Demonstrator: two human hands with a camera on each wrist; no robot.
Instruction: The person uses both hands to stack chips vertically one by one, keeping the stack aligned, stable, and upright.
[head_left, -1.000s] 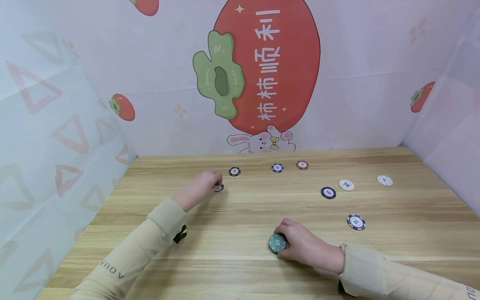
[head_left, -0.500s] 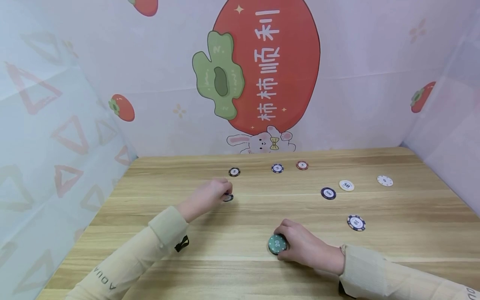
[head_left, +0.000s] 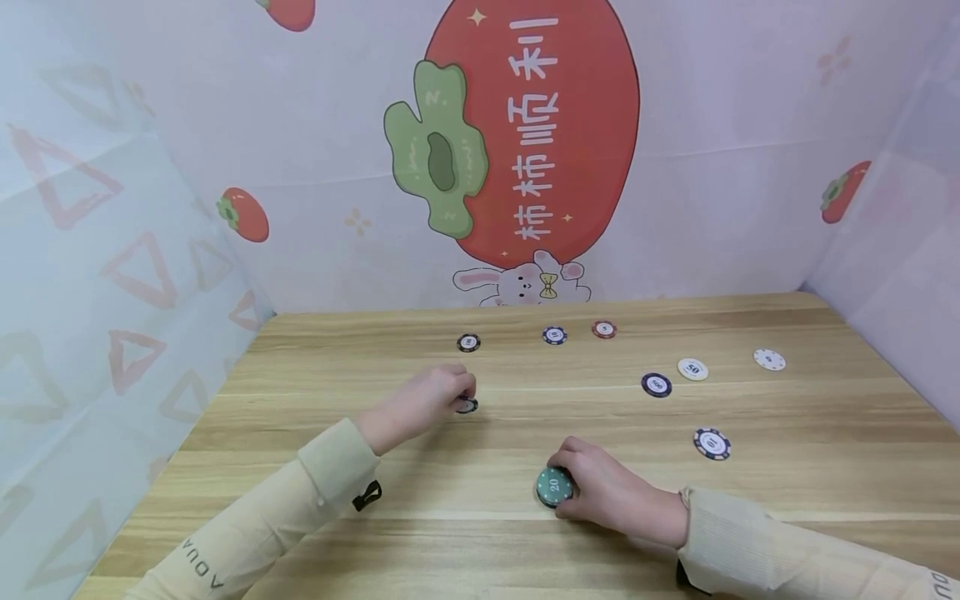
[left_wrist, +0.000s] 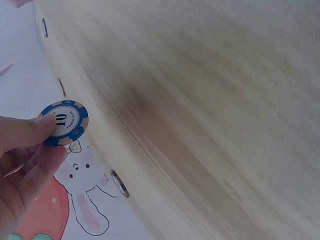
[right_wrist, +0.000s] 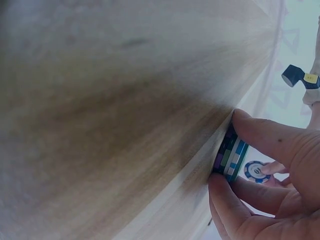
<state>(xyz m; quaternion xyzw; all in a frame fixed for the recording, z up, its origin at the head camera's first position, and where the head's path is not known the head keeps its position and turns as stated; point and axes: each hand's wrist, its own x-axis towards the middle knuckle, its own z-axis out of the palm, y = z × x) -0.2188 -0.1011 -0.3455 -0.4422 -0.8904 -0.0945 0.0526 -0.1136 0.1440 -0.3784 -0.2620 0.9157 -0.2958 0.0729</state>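
Between thumb and fingers, my left hand (head_left: 427, 402) pinches a blue-and-white poker chip (left_wrist: 73, 124) marked 10. It holds the chip above the far left-middle of the table, face visible in the left wrist view. My right hand (head_left: 611, 493) grips a short stack of poker chips (head_left: 554, 487) near the front middle. On top of the stack is a green chip marked 20; the right wrist view shows layered edges of several colours between thumb and fingers (right_wrist: 227, 200), low at the wooden tabletop.
Loose chips lie flat on the wooden table (head_left: 480, 542): a black one (head_left: 468, 342), a blue one (head_left: 555, 335) and a red one (head_left: 604, 330) at the back. Rightward are white (head_left: 693, 369), dark 500 (head_left: 657, 385), another white (head_left: 769, 359) and blue 10 (head_left: 712, 443) chips. Printed walls stand behind and beside.
My left hand has carried its chip to the right and nearer to me, away from the back left. The right hand and its stack have stayed in place.
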